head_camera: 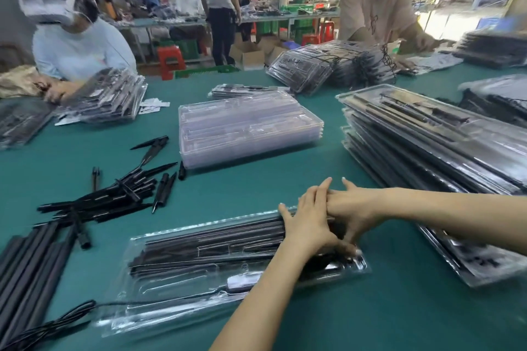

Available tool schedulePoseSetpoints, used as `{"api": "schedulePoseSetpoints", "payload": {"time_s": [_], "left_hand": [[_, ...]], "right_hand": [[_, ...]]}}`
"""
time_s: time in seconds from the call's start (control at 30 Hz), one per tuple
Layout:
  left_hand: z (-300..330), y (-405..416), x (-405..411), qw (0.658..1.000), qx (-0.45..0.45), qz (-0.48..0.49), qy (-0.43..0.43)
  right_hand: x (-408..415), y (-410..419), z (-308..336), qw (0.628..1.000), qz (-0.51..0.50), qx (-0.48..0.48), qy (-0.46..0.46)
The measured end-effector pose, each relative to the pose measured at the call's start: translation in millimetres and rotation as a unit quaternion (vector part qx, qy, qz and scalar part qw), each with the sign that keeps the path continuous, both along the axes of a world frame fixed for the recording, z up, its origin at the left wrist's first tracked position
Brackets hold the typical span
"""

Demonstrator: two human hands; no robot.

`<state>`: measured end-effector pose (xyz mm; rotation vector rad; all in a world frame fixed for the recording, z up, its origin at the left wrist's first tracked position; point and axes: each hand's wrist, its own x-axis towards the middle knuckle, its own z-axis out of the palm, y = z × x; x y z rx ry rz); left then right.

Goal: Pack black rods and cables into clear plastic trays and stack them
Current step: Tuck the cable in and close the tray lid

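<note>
Filled clear tray [216,271] on the green table [256,179], long axis running left to right before me. My left hand [308,225] and right hand [350,208] overlap at its right end, fingers straight and flat, pressing the black rods [211,239] into their slots. The cable [71,313] trails off the left end. I judge the finished stack [427,145], at right, nearer my right hand.
</note>
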<state>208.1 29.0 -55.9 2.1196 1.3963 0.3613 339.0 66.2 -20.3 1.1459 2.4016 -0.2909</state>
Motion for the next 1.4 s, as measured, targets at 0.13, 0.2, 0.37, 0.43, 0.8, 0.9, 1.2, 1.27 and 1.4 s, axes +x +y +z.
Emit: {"api": "schedulePoseSetpoints", "payload": {"time_s": [0.13,0.2,0.37,0.43,0.8,0.9,1.2,1.27,1.4], "left_hand": [[-3.5,9.2,-17.1,0.996,-0.055,-0.02,-0.065],[0.7,11.5,-21.6,0.995,-0.073,-0.033,-0.067],[5.2,9.3,-18.2,0.996,-0.073,-0.036,-0.03],[4.8,9.0,-17.4,0.997,-0.074,-0.034,-0.014],[5.2,9.9,3.7,0.999,-0.014,-0.001,0.043],[-1.1,11.0,6.9,0.997,0.01,0.008,0.074],[29.6,9.7,-85.3,0.994,-0.015,-0.03,-0.1],[37.4,5.4,-134.0,1.0,0.023,0.0,-0.021],[7.6,-38.5,-182.7,0.985,0.096,0.066,0.129]], "right_hand": [[0.2,2.1,7.3,1.0,0.004,-0.006,-0.003],[0.8,4.2,11.6,1.0,-0.011,-0.022,-0.011],[0.1,7.3,10.9,0.999,-0.024,-0.029,-0.014],[0.4,5.1,6.4,1.0,-0.027,-0.016,0.002],[3.7,3.9,-6.2,0.999,-0.047,-0.02,-0.007],[3.8,4.9,-11.1,0.999,-0.042,-0.014,-0.025],[-13.1,3.3,1.9,0.998,-0.009,0.01,-0.068],[-6.2,2.9,0.5,0.998,-0.029,0.02,-0.06],[6.5,2.6,2.3,0.993,-0.104,-0.009,-0.062]]}}
